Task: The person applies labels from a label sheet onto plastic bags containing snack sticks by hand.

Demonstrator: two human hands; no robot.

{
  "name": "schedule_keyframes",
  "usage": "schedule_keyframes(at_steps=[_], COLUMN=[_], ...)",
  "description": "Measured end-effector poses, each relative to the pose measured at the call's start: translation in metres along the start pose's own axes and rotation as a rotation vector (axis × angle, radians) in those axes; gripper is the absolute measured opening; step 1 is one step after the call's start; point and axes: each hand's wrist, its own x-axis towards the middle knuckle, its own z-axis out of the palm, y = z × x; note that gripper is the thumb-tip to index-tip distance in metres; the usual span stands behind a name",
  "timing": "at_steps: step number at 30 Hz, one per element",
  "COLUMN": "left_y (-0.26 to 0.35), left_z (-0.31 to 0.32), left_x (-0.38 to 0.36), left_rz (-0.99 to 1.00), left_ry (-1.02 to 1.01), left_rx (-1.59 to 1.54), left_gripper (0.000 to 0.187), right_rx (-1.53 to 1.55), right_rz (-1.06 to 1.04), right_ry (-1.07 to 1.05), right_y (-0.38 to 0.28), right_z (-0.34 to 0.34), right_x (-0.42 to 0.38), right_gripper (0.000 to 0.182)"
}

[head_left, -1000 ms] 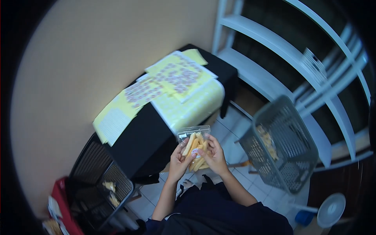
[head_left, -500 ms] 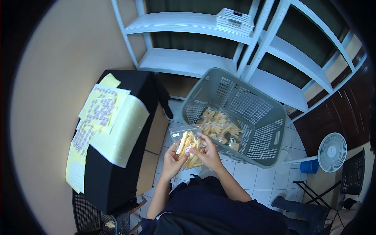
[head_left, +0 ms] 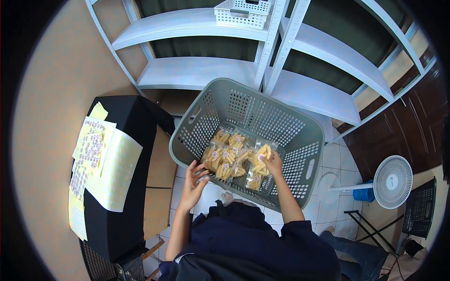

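A grey perforated laundry basket (head_left: 300, 140) stands on the tiled floor in front of me. Inside it lie several clear bags of yellow snack sticks (head_left: 225, 157). My right hand (head_left: 273, 164) reaches over the near rim into the basket and is shut on one snack bag (head_left: 260, 161), which rests among the others. My left hand (head_left: 194, 178) hovers just outside the basket's near left rim, fingers spread, holding nothing.
A black table (head_left: 126, 140) at my left carries yellow sticker sheets (head_left: 101, 159). White shelves (head_left: 197, 70) stand behind the basket, with a small white crate (head_left: 241, 11) on top. A white fan (head_left: 393, 181) and a black folding stand (head_left: 417, 210) are at right.
My view swung right from the table to the basket. The snack bag went from both hands down into the basket with my right hand. My left hand let go.
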Motion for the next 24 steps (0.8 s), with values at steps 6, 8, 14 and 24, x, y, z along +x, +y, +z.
schedule_keyframes(at_steps=[6, 8, 14, 24], left_y=[0.0, 0.001, -0.001, -0.003], left_z=[-0.02, -0.029, -0.067, -0.128], left_x=[-0.006, -0.012, -0.04, -0.127], left_rz=[-0.087, -0.101, -0.114, -0.021], left_ry=[0.143, 0.194, 0.444, 0.78], left_rx=[0.034, 0.033, 0.036, -0.092], left_gripper=[0.058, 0.056, 0.054, 0.052], right_rx=[-0.386, -0.353, -0.474, 0.217], right_rz=[0.269, 0.417, 0.434, -0.456], right_ry=[-0.28, -0.337, -0.153, 0.186], right_y=[0.073, 0.101, 0.096, -0.132], right_z=[0.023, 0.035, 0.05, 0.124], right_x=[-0.005, -0.003, 0.001, -0.034], right_gripper=[0.059, 0.068, 0.083, 0.01])
